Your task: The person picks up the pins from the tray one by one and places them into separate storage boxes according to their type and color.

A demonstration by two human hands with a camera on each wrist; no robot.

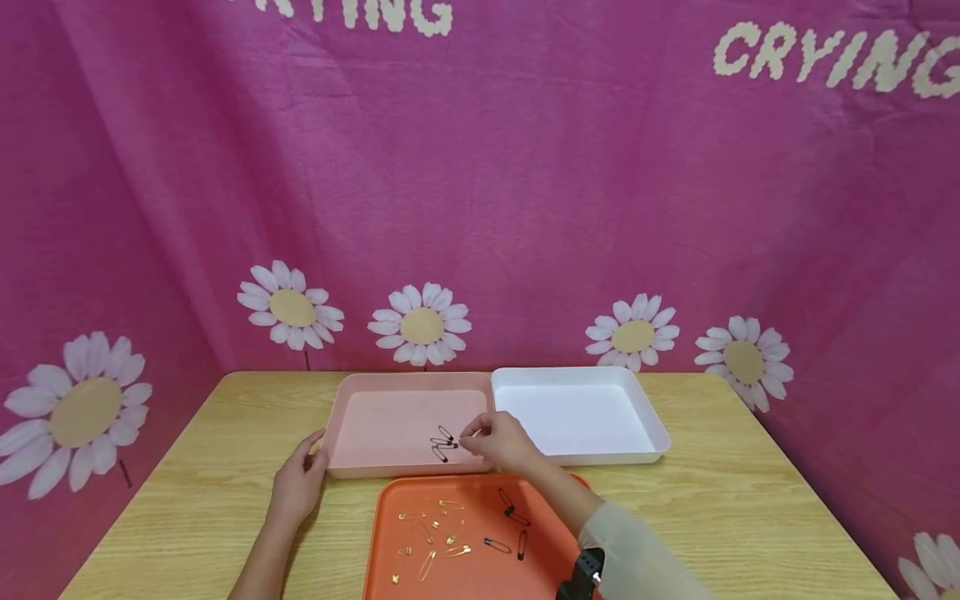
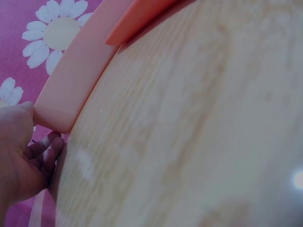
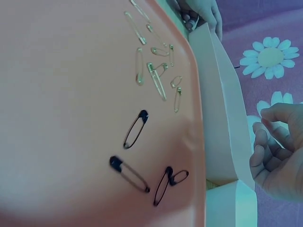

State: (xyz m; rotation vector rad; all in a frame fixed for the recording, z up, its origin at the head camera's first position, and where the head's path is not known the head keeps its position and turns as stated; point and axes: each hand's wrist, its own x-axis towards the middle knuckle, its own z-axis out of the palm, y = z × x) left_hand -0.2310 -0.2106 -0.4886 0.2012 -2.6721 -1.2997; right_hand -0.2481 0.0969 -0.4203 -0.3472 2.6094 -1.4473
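Beside the front left corner of a pink tray (image 1: 375, 417), my left hand (image 1: 296, 483) holds the edge; in the left wrist view, one digit is at the rim and curled fingers sit low by the corner. My right hand (image 1: 498, 442) is over the pink tray's right side, thumb and forefinger close together beside several black safety pins (image 1: 442, 446). In the right wrist view, nothing shows between its loosely bent fingers (image 3: 258, 156). An orange tray (image 1: 386, 508) in front carries gold safety pins (image 1: 427, 567) on the left and black safety pins (image 1: 497, 546) on the right.
A white tray (image 1: 585, 417) stands against the pink tray's right side. All the trays are on a wooden table (image 1: 712, 517). A magenta curtain (image 1: 525, 208) with daisies hangs behind. A black device (image 1: 588, 567) is on the right wrist, beside a pale sleeve (image 1: 630, 550).
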